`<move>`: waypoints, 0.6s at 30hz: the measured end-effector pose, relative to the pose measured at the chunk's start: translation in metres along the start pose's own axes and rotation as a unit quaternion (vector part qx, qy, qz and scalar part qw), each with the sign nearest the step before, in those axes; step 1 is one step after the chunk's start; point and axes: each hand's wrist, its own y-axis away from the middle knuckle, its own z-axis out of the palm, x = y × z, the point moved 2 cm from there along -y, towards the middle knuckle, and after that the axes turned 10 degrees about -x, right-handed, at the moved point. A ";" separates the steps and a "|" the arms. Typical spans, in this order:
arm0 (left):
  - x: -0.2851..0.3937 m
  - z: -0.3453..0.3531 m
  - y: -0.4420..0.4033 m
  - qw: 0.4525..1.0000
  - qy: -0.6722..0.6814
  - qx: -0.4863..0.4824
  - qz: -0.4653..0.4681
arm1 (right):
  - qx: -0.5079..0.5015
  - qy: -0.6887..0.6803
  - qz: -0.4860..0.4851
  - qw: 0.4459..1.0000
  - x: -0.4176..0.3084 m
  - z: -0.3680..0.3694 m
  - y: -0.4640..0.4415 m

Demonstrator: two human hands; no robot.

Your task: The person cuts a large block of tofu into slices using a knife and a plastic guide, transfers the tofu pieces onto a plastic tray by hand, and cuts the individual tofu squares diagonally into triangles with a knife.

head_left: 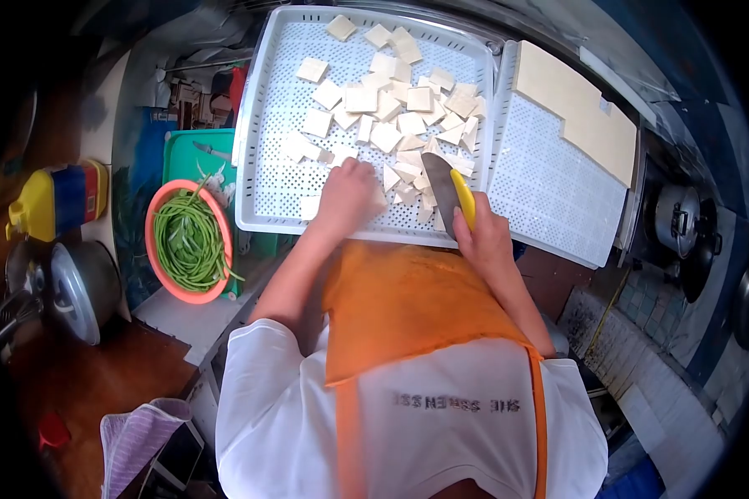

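Observation:
Many pale, flat tofu pieces [385,135] lie loose and heaped in a white perforated tray [266,108]. My left hand [352,193] is down at the tray's near side, its fingers curled in among the tofu. A pale piece shows at its right edge; the fingertips are partly hidden and slightly blurred. In my right hand [484,237] is the yellow handle of a broad-bladed kitchen knife [443,190]. The blade points away from me, tilted to the left, beside the cut pieces at the tray's near right.
To the right, a second white tray [549,179] bears a large uncut tofu slab [570,104]. An orange bowl of green beans [190,237] stands at left by a green tray [183,150] with a small knife [212,150]. Pots [677,220] sit far right; a yellow jug [58,200] is far left.

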 end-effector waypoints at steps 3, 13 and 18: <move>0.008 0.015 -0.001 0.995 -0.098 -0.030 -0.017 | -0.007 0.001 -0.015 1.000 -0.005 0.002 -0.007; -0.006 0.025 -0.008 0.813 0.561 0.063 -0.138 | -0.001 0.024 -0.090 0.996 -0.038 0.004 -0.008; 0.006 0.016 -0.018 0.588 0.790 0.029 -0.172 | -0.001 0.067 -0.144 0.987 -0.047 0.008 -0.013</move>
